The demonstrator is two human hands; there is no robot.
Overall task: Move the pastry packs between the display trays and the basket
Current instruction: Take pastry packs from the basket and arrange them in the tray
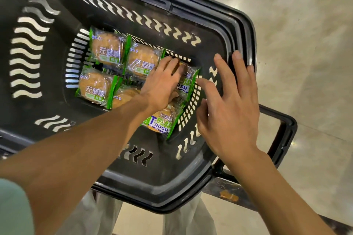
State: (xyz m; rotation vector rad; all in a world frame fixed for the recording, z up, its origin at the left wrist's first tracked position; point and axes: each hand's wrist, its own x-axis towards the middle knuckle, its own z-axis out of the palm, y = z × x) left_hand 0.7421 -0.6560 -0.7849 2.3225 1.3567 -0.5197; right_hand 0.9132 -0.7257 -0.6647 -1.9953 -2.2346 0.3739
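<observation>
left fingers (pixel 172 64) on pastry pack (pixel 188 82) — in basket (pixel 191 181)

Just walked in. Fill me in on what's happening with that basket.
A person leans over a black plastic basket with pastry packs laid flat on its bottom. The left hand reaches down and rests on a pack by the right wall; whether it grips is unclear. The right hand hovers open above the basket's right side, holding nothing. No display trays are in view.
</observation>
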